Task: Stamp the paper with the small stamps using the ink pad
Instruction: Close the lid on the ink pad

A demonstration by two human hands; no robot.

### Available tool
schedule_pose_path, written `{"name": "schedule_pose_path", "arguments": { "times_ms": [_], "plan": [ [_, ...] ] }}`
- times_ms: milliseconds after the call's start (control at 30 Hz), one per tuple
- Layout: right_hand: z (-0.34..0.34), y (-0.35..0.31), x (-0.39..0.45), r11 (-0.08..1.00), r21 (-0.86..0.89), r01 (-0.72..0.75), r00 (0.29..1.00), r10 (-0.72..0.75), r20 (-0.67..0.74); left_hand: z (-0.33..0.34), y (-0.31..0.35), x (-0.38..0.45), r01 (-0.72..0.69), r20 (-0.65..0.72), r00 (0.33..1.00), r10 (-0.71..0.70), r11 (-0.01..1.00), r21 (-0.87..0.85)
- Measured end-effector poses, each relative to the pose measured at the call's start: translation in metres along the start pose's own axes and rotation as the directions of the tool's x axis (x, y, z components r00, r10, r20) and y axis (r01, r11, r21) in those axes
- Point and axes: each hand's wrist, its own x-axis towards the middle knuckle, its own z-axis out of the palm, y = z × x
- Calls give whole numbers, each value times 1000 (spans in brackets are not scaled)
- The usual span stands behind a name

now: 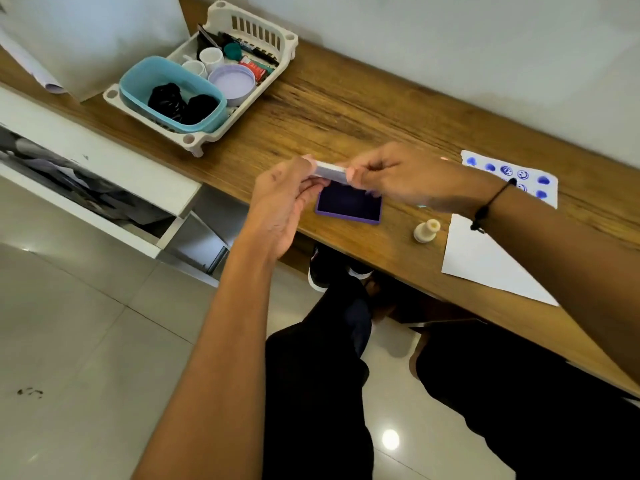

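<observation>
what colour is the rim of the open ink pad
Purple: the ink pad has a purple rim around a dark inked face, seen in the head view.

Both hands hold a pale lid (330, 170) between them above the open purple ink pad (349, 203) on the wooden desk (346, 109): the left hand (282, 206) grips one end, the right hand (398, 178) the other. A small cream stamp (426, 231) stands near a blank sheet (485, 265), and a blue-stamped paper (512, 174) lies beyond the right wrist.

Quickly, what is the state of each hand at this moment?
Left hand: closed on one end of the ink pad lid.
Right hand: fingers closed on the lid's other end, above the open ink pad.
</observation>
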Motion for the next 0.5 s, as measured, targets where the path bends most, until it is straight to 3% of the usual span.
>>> {"name": "schedule_pose_path", "arguments": {
  "times_ms": [167,200,267,333,433,500],
  "plan": [
    [-2,9,2,990,55,-130,987,124,101,-13,-14,2,-4,163,986,-20,989,149],
    [-1,11,3,990,-7,-143,987,143,68,-17,-13,3,-13,183,983,-29,974,226],
    [4,18,8,945,-300,-130,991,118,-59,-27,-7,8,-56,177,984,-22,904,424],
    [14,24,12,837,-534,-119,985,32,-168,-33,-1,13,-131,195,981,5,757,640],
    [30,30,18,783,-610,-123,963,-53,-263,-32,0,22,-292,338,939,-70,358,887],
    [37,33,21,771,-622,-135,942,-94,-322,-27,-2,29,-354,377,915,-142,163,921]
  ]
}}
